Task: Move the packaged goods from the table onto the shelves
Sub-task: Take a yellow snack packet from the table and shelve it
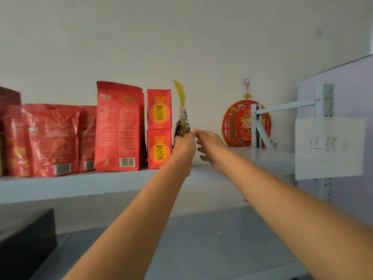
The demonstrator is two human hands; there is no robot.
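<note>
On the upper shelf (80, 184), just to the right of the two stacked red boxes (159, 128), a clear packet (182, 118) with a yellow top stands upright. Its lower end is hidden in the left hand (184, 146). That hand appears to be curled round the packet's base, though motion blur hides the fingers themselves. The right hand (210, 146) hovers just beside it, with its fingers loosely spread and holding nothing. I cannot tell whether it touches the packet.

To finish the step well, the packet's base should sit flat on the shelf, close against the boxes so they prop it up. The right hand can steady the floppy top while the left lets go slowly. A tall, soft packet like this will probably tip over if released too early.
</note>
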